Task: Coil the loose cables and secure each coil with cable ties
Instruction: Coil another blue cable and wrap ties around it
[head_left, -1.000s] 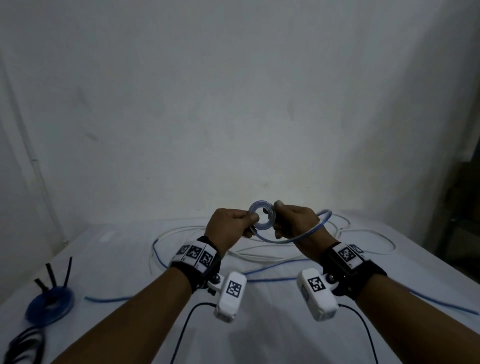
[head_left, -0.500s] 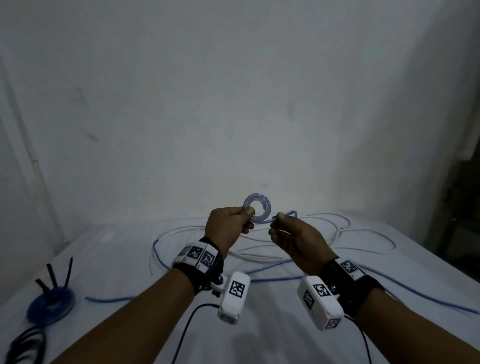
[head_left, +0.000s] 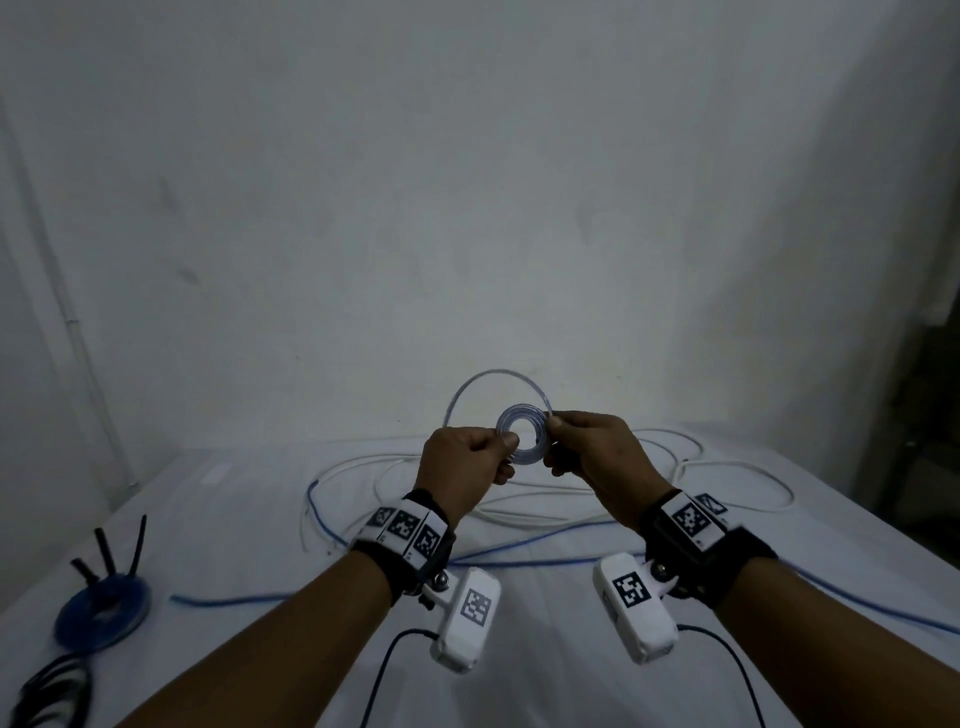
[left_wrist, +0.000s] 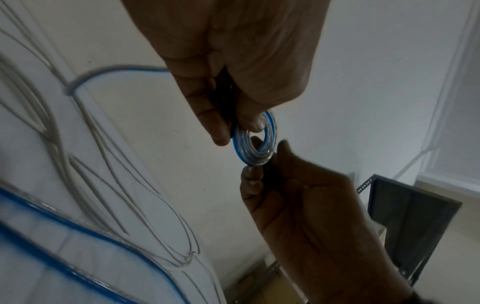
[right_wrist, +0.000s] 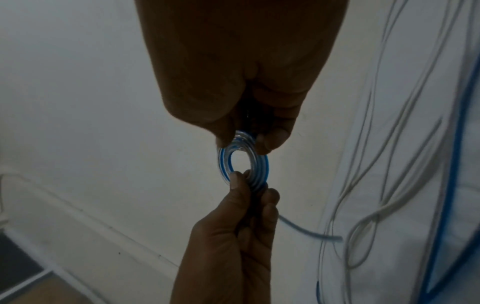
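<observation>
A small coil of clear-and-blue cable (head_left: 519, 410) is held up above the table between both hands. My left hand (head_left: 506, 448) pinches its left side and my right hand (head_left: 551, 423) pinches its right side. A wider loose loop of the same cable (head_left: 493, 371) arcs over the coil. In the left wrist view the left hand (left_wrist: 233, 131) pinches the coil (left_wrist: 240, 150) from above and the right hand (left_wrist: 259, 166) pinches it from below. The right wrist view has the right hand (right_wrist: 246, 139) on top of the coil (right_wrist: 259, 166) and the left hand (right_wrist: 249, 183) beneath.
Loose white cables (head_left: 727, 467) and a long blue cable (head_left: 519, 561) sprawl over the white table (head_left: 234, 545). A finished blue coil with black ties (head_left: 101, 608) lies at the left, a black cable (head_left: 47, 691) at the bottom left. A dark shelf (head_left: 930, 415) stands at the right.
My right hand drew a strand away from the coil, then swung it up and over as a new loop. It now pinches the coil's right side again. The left hand kept its hold.
</observation>
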